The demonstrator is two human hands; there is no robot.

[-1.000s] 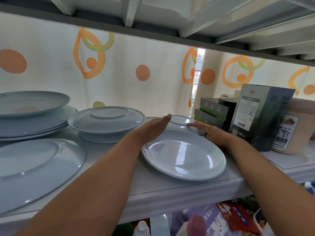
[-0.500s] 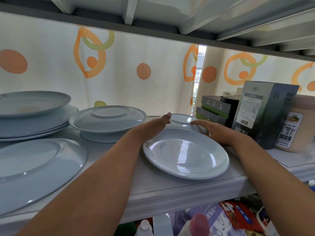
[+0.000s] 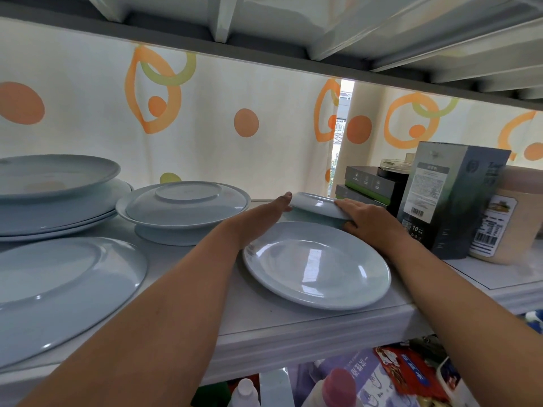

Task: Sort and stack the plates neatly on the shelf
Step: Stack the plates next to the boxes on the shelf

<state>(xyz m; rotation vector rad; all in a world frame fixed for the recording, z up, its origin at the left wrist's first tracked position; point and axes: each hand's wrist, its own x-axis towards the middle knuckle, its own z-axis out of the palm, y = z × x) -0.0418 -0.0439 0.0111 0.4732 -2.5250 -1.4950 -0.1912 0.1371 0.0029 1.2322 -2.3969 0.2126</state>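
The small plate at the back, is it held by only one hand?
No, both hands hold the small plate: the left hand at one edge, the right hand at the other.

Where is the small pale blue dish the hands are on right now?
Head view, right of centre at the shelf's back: small pale blue dish between left hand and right hand, behind the upright pale blue plate.

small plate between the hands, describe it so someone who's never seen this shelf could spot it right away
Start at the white shelf backed by the orange-spotted curtain. Toward the right stands a dark box; just left of it, behind the upright plate at the shelf's front edge, sits the small plate. It is the smallest one, upside down, held between the left hand and the right hand.
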